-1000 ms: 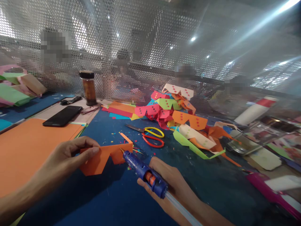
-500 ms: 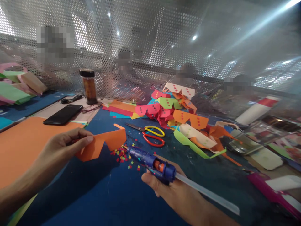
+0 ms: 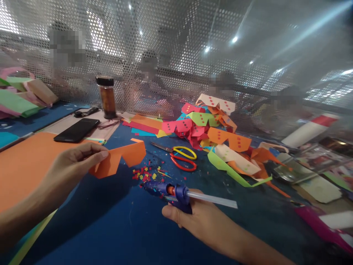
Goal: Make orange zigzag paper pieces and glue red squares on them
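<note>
While an orange paper eyeglass cutout (image 3: 132, 154) is pinched at its left end by the nearly closed left hand (image 3: 78, 160), left of the frame's centre, a blue hot glue gun (image 3: 158, 188) is gripped lower centre by the right hand (image 3: 201, 219), curled around its handle. A translucent glue stick (image 3: 215, 199) is seated in the gun's rear. Paper confetti (image 3: 145, 173) is scattered between cutout and gun. Scissors (image 3: 172, 151) are laid just above centre right, and dotted paper glasses (image 3: 202, 119) are heaped beyond.
</note>
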Demonstrator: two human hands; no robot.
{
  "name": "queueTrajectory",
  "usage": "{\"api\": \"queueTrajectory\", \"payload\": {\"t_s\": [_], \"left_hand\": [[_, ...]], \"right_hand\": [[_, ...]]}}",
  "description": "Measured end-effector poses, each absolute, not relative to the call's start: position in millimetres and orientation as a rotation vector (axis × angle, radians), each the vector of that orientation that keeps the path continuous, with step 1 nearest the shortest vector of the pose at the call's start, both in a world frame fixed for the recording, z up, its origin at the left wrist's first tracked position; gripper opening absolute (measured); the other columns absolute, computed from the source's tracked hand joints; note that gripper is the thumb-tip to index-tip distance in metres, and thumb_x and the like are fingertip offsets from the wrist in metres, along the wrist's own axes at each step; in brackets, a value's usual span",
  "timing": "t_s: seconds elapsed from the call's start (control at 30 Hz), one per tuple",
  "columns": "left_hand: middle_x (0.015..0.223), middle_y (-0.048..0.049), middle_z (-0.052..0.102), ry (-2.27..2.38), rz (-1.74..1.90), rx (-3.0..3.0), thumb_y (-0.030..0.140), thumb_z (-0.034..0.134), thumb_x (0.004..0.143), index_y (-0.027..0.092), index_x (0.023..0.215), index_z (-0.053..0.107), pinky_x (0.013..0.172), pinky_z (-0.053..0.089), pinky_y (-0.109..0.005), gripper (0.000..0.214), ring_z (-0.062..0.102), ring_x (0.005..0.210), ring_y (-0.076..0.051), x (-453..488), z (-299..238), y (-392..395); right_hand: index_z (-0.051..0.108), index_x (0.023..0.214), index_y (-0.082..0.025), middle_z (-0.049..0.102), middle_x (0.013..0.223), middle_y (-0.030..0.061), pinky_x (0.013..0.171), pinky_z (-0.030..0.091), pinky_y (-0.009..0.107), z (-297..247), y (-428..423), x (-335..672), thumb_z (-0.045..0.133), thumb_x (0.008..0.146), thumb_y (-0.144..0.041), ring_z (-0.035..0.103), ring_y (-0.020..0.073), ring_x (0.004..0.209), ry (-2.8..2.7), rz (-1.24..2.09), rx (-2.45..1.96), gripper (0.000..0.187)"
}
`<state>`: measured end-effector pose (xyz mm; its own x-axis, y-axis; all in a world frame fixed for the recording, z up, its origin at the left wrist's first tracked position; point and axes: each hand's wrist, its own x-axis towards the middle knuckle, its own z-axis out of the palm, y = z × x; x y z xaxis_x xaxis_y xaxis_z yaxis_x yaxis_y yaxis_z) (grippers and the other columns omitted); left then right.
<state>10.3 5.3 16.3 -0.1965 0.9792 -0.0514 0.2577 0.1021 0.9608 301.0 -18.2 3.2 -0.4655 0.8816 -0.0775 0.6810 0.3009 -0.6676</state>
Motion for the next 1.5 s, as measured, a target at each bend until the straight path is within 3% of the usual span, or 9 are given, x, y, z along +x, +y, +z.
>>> {"api": "queueTrajectory", "payload": {"t_s": [0.23, 0.4, 0.67, 0.8, 0.93, 1.1, 1.33, 1.5], "left_hand": [[0.057, 0.0047, 0.058, 1.581, 1.163, 1.293, 0.049, 0.071, 0.071, 0.020, 0.066, 0.064, 0.051, 0.036, -0.022, 0.030, 0.047, 0.056, -0.011, 9, 16, 5], [0.057, 0.0047, 0.057, 1.586, 1.149, 1.274, 0.051, 0.071, 0.070, 0.021, 0.067, 0.064, 0.050, 0.035, -0.022, 0.031, 0.047, 0.054, -0.011, 9, 16, 5], [0.060, 0.0050, 0.057, 1.614, 1.185, 1.300, 0.052, 0.070, 0.072, 0.020, 0.069, 0.064, 0.056, 0.035, -0.023, 0.033, 0.047, 0.060, -0.013, 4, 15, 6], [0.066, 0.0046, 0.060, 1.651, 1.217, 1.319, 0.053, 0.069, 0.073, 0.021, 0.074, 0.068, 0.063, 0.037, -0.025, 0.032, 0.050, 0.067, -0.015, -1, 9, 10], [0.057, 0.0042, 0.057, 1.684, 1.209, 1.307, 0.058, 0.067, 0.066, 0.022, 0.063, 0.065, 0.057, 0.035, -0.025, 0.036, 0.047, 0.059, -0.015, -1, 6, 14], [0.055, 0.0042, 0.058, 1.701, 1.203, 1.282, 0.057, 0.068, 0.063, 0.023, 0.063, 0.066, 0.057, 0.035, -0.024, 0.035, 0.047, 0.058, -0.015, 0, 5, 15], [0.056, 0.0041, 0.057, 1.738, 1.197, 1.309, 0.061, 0.067, 0.062, 0.023, 0.059, 0.065, 0.062, 0.034, -0.026, 0.037, 0.048, 0.060, -0.016, -1, 2, 18], [0.061, 0.0045, 0.058, 1.723, 1.207, 1.300, 0.061, 0.067, 0.064, 0.024, 0.065, 0.067, 0.064, 0.034, -0.027, 0.037, 0.048, 0.064, -0.017, -6, -3, 21]], "right_hand": [[0.058, 0.074, -0.024, 0.062, 0.070, 0.0006, 0.051, 0.045, 0.025, 2, -20, 300, 0.060, 0.091, -0.047, 0.061, 0.0169, 0.066, -2.261, 0.916, -1.401, 0.029], [0.057, 0.068, -0.025, 0.058, 0.057, -0.0002, 0.052, 0.046, 0.028, 2, -15, 302, 0.056, 0.093, -0.050, 0.061, 0.0193, 0.065, -2.235, 0.947, -1.415, 0.035], [0.055, 0.064, -0.023, 0.061, 0.061, 0.0011, 0.057, 0.052, 0.028, 14, 1, 299, 0.055, 0.093, -0.042, 0.061, 0.0155, 0.058, -2.075, 1.062, -1.367, 0.035], [0.057, 0.065, -0.022, 0.061, 0.062, 0.0008, 0.060, 0.053, 0.029, 19, 11, 295, 0.057, 0.092, -0.043, 0.062, 0.0156, 0.059, -2.091, 1.050, -1.366, 0.034], [0.062, 0.071, -0.021, 0.067, 0.069, 0.0027, 0.067, 0.053, 0.031, 15, 13, 297, 0.058, 0.092, -0.049, 0.065, 0.0177, 0.067, -2.173, 1.062, -1.452, 0.036], [0.068, 0.084, -0.021, 0.072, 0.078, 0.0042, 0.073, 0.052, 0.035, 7, 12, 303, 0.055, 0.094, -0.057, 0.068, 0.0207, 0.075, -2.200, 1.076, -1.544, 0.040], [0.064, 0.076, -0.021, 0.066, 0.065, 0.0024, 0.065, 0.051, 0.032, 10, 17, 301, 0.056, 0.092, -0.052, 0.065, 0.0190, 0.064, -2.122, 1.012, -1.560, 0.036], [0.064, 0.093, -0.020, 0.064, 0.065, 0.0002, 0.063, 0.050, 0.031, 10, 22, 299, 0.057, 0.094, -0.045, 0.064, 0.0179, 0.062, -2.099, 1.009, -1.497, 0.027]]}}
